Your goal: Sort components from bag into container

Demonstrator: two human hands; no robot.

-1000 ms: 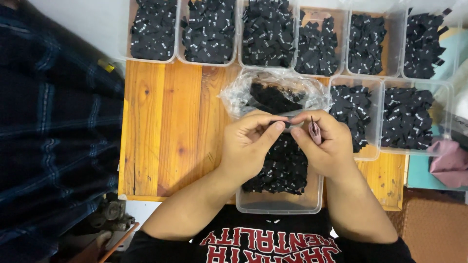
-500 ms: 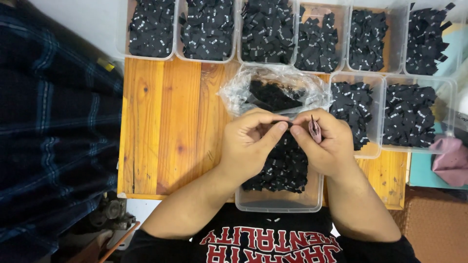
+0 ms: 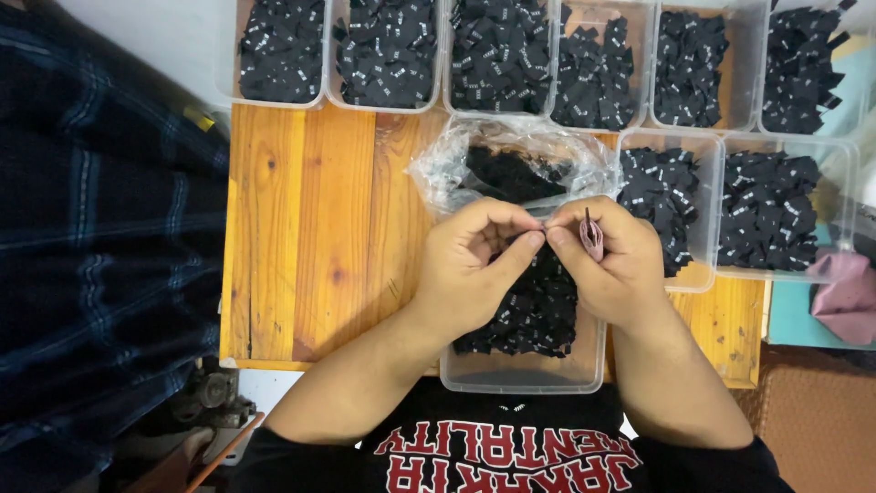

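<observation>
The person's left hand (image 3: 474,265) and right hand (image 3: 607,260) meet fingertip to fingertip, the fingers (image 3: 525,245) of both pinched nearly shut on something too small to make out between them. The right hand also grips a small pinkish tool (image 3: 591,237) against the palm.

Directly beneath the fingers sits a clear tub (image 3: 525,374) heaped with black fabric labels (image 3: 529,310); just beyond them lies a crumpled plastic bag (image 3: 511,155) holding more.

The likely slip is loss of the pinched piece: so slight a hold could let it fall into the pile below, where it would vanish among identical labels. The tool's point, close to the fingertips, could also prick one.
</observation>
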